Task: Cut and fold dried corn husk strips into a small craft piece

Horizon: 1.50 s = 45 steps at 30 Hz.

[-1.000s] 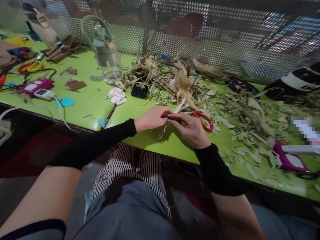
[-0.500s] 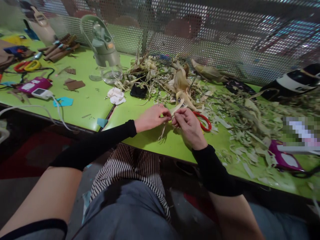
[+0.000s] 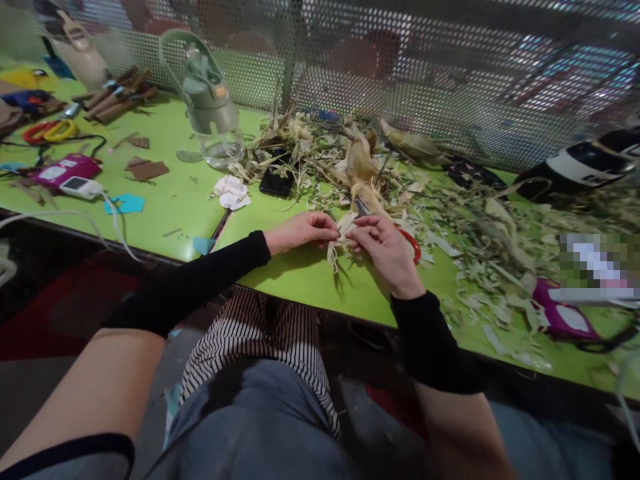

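Observation:
Close over the green table's front edge, my left hand (image 3: 307, 231) and my right hand (image 3: 385, 250) meet. Between their pinched fingertips is a pale strip of corn husk (image 3: 347, 225), its thin shredded ends dangling beneath. Partly covered by my right hand lie red-handled scissors (image 3: 412, 245). Dry corn husks (image 3: 360, 160) are heaped just beyond my fingers. The strip's middle is hidden by my fingertips.
A crumpled tissue (image 3: 232, 192), a black phone (image 3: 277, 181) and a green-lidded bottle (image 3: 205, 93) stand or lie to the left. Husk scraps (image 3: 485, 247) cover the right side, near a black bottle (image 3: 575, 167). A perforated metal screen (image 3: 425, 73) borders the back.
The husk strip has turned in my fingers, and its loose ends hang slightly farther right. My right wrist has shifted a little right; both hands stay close together.

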Each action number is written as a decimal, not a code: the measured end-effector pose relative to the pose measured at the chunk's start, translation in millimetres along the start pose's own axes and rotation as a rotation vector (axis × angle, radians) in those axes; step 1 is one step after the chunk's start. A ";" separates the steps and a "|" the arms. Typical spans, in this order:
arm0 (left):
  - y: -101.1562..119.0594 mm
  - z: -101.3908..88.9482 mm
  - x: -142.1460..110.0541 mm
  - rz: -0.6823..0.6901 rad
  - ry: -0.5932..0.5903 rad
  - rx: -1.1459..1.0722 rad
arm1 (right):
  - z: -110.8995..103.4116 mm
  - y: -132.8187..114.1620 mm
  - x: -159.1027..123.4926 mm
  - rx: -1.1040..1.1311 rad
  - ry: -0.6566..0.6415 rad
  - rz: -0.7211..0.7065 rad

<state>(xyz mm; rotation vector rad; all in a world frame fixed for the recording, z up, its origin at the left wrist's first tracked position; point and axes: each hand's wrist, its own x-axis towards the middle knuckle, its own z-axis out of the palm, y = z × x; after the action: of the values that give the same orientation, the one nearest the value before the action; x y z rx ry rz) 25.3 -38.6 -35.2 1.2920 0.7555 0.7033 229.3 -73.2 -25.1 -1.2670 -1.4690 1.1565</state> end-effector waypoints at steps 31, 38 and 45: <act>-0.9 3.7 -14.2 0.074 -0.174 -0.022 | -3.1 -1.3 -26.5 -0.669 0.028 -0.471; -4.2 4.6 -13.8 0.083 -0.152 0.010 | -1.1 1.3 -24.5 -0.583 0.023 -0.433; -7.4 2.7 -12.0 0.115 -0.137 -0.007 | 5.8 0.6 -30.5 -0.610 0.030 -0.483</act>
<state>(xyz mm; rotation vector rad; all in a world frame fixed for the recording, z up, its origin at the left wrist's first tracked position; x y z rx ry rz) 20.8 -50.9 -41.1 1.3705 0.5700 0.7011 227.5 -104.0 -27.9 -1.1964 -2.0468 0.3746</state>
